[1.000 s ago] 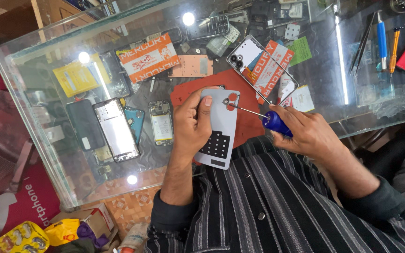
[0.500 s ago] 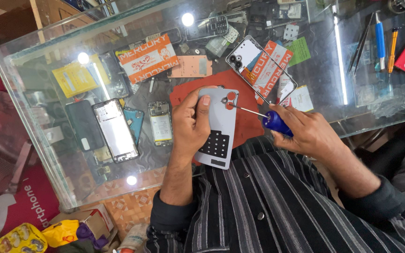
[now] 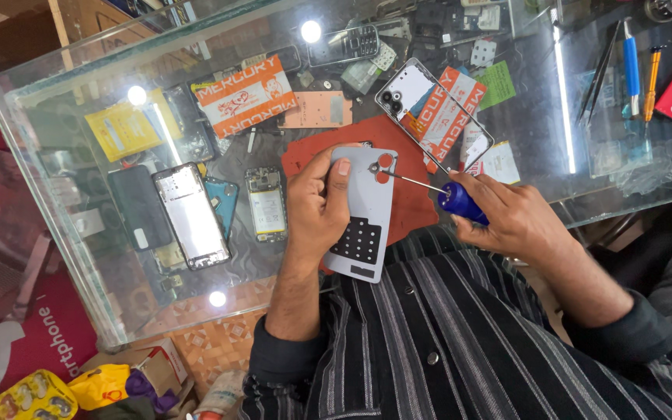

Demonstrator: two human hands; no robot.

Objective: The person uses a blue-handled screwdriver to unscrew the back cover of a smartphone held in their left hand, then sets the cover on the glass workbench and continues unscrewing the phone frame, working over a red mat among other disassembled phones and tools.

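Observation:
My left hand (image 3: 316, 206) grips a grey phone back cover (image 3: 363, 210) along its left edge, thumb on its face, holding it over a red work mat (image 3: 410, 198) on the glass counter. A black dotted patch sits on the cover's lower part. My right hand (image 3: 507, 218) holds a blue-handled screwdriver (image 3: 460, 201), whose thin shaft points left with its tip at the camera opening near the cover's top.
On the glass counter (image 3: 79, 249) lie an opened phone (image 3: 192, 214), a phone board with battery (image 3: 266, 206), a silver phone frame (image 3: 429, 113), orange packets (image 3: 246, 93), a yellow packet (image 3: 122, 128), pens and tweezers (image 3: 631, 66) at the far right. Boxes and bags sit on the floor, lower left.
The screwdriver tip has shifted slightly on the cover near the camera opening. Both hands stay in nearly the same place.

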